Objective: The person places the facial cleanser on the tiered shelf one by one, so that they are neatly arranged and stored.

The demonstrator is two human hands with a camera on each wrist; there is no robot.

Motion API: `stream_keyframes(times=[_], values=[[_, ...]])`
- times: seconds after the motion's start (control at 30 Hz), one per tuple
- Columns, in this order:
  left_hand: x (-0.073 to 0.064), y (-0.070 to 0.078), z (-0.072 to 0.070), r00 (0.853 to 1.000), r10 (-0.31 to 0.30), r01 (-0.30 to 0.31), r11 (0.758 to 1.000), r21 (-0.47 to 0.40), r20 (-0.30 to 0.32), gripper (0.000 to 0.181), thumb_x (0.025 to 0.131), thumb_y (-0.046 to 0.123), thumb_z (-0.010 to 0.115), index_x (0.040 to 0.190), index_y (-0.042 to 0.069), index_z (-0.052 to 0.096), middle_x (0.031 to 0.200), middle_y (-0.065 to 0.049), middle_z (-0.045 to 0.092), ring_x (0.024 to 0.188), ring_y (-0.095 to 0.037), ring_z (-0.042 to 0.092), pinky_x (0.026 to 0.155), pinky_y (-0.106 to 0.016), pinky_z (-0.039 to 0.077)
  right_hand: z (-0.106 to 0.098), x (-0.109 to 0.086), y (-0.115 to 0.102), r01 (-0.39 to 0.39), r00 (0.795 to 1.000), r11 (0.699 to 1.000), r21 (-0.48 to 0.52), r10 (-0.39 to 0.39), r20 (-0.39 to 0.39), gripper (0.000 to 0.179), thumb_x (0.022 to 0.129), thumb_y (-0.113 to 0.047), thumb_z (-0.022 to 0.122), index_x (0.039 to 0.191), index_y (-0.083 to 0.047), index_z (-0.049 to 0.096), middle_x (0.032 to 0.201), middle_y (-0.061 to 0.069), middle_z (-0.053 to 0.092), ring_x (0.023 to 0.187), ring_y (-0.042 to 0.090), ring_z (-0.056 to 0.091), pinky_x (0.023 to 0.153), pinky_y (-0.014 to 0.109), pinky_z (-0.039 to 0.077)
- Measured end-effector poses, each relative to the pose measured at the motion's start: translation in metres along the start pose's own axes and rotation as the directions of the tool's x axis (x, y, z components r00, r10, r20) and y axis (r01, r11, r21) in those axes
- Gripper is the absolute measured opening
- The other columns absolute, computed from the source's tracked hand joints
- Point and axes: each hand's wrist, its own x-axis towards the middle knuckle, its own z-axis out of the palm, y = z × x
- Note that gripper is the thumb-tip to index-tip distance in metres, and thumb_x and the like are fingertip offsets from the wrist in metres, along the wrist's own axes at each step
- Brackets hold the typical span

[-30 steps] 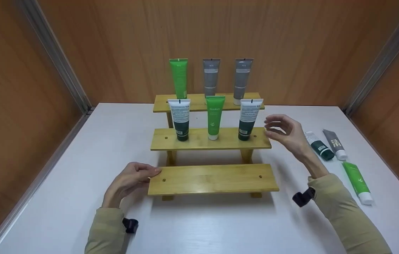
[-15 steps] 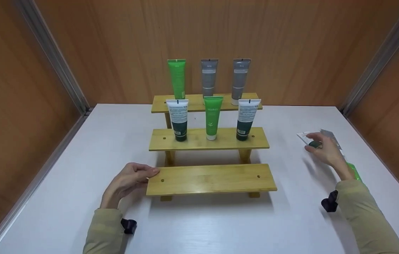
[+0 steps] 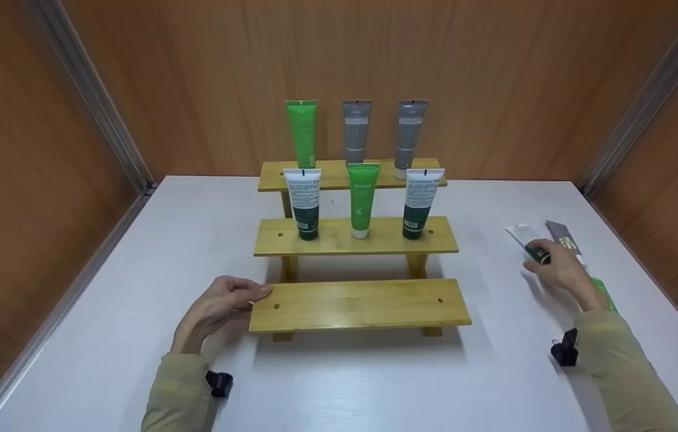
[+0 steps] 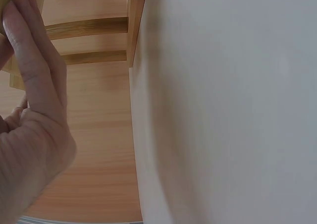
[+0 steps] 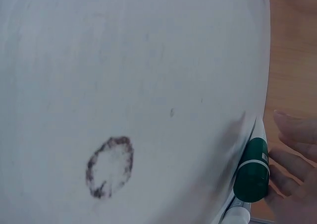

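Note:
A wooden three-step stand (image 3: 360, 306) sits mid-table. My left hand (image 3: 219, 309) holds the left end of its lowest step, thumb on top; the left wrist view shows fingers (image 4: 34, 60) against the wood. To the right, my right hand (image 3: 564, 270) has thumb and fingers around the dark green cap end of a white and dark green squeeze tube (image 3: 522, 234) lying on the table. The right wrist view shows the tube's green end (image 5: 251, 177) close against the fingers. Beside it lie a grey tube (image 3: 561, 234) and a bright green tube (image 3: 604, 294), partly hidden by the hand and arm.
On the middle step stand two white and dark green tubes (image 3: 303, 201) with a green tube (image 3: 363, 198) between them. The top step bears a green tube (image 3: 302, 132) and two grey tubes (image 3: 356, 129). Wooden walls (image 3: 339, 72) enclose the white table (image 3: 207, 228).
My right hand has moved from beside the middle step to the tubes at the right and lowered onto one. That white and dark green tube has shifted slightly left. The left hand stays put.

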Motion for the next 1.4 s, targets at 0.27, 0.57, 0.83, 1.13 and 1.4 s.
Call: stream_keyframes(times=[0.27, 0.57, 0.83, 1.13, 1.4], values=[[0.0, 0.002, 0.001, 1.0, -0.015, 0.016, 1.0, 0.021, -0.02, 0.046, 0.09, 0.032, 0.077, 0.115, -0.006, 0.068, 0.095, -0.002, 0.074, 0.084, -0.012, 0.07, 0.076, -0.026, 0.059, -0.001, -0.003, 0.002, 0.015, 1.0, 1.0, 0.003, -0.015, -0.027, 0.056, 0.099, -0.019, 0.059, 0.145, 0.007, 0.04, 0.147, 0.043, 0.033, 0.135, 0.061, 0.031, 0.11, 0.072, 0.03], [0.0, 0.003, 0.001, 1.0, -0.023, 0.024, 0.999, 0.022, -0.021, 0.044, 0.09, 0.032, 0.077, 0.114, -0.005, 0.069, 0.094, -0.002, 0.074, 0.083, -0.012, 0.069, 0.074, -0.025, 0.058, -0.003, -0.011, 0.007, 0.032, 0.998, 0.998, 0.047, -0.029, -0.048, 0.053, 0.099, -0.016, 0.061, 0.144, 0.007, 0.044, 0.147, 0.038, 0.04, 0.135, 0.059, 0.036, 0.109, 0.069, 0.035], [0.0, 0.003, 0.0, 1.0, -0.016, 0.016, 1.0, 0.013, -0.016, 0.045, 0.089, 0.031, 0.077, 0.113, -0.006, 0.068, 0.094, -0.002, 0.074, 0.083, -0.013, 0.07, 0.075, -0.026, 0.059, -0.001, -0.018, 0.013, 0.059, 0.993, 0.992, 0.11, -0.047, -0.109, 0.043, 0.095, -0.011, 0.065, 0.134, 0.005, 0.056, 0.14, 0.033, 0.053, 0.13, 0.053, 0.049, 0.098, 0.042, 0.055], [-0.001, 0.003, 0.0, 1.0, -0.013, 0.013, 1.0, 0.006, -0.008, 0.045, 0.089, 0.031, 0.077, 0.114, -0.006, 0.068, 0.092, -0.002, 0.074, 0.082, -0.013, 0.07, 0.074, -0.026, 0.059, -0.001, -0.018, 0.014, 0.05, 0.988, 0.992, 0.115, -0.032, -0.152, 0.028, 0.092, -0.013, 0.072, 0.116, 0.0, 0.067, 0.114, 0.023, 0.068, 0.105, 0.032, 0.058, 0.07, 0.013, 0.045], [0.001, 0.002, 0.001, 0.999, -0.03, 0.03, 0.999, 0.011, -0.016, 0.044, 0.089, 0.032, 0.077, 0.112, -0.005, 0.069, 0.093, -0.002, 0.074, 0.082, -0.013, 0.069, 0.074, -0.025, 0.059, 0.0, -0.017, 0.014, 0.012, 0.995, 0.994, 0.107, -0.002, -0.097, 0.044, 0.092, -0.02, 0.074, 0.127, 0.002, 0.06, 0.096, 0.009, 0.061, 0.088, 0.02, 0.054, 0.067, 0.018, 0.046]])
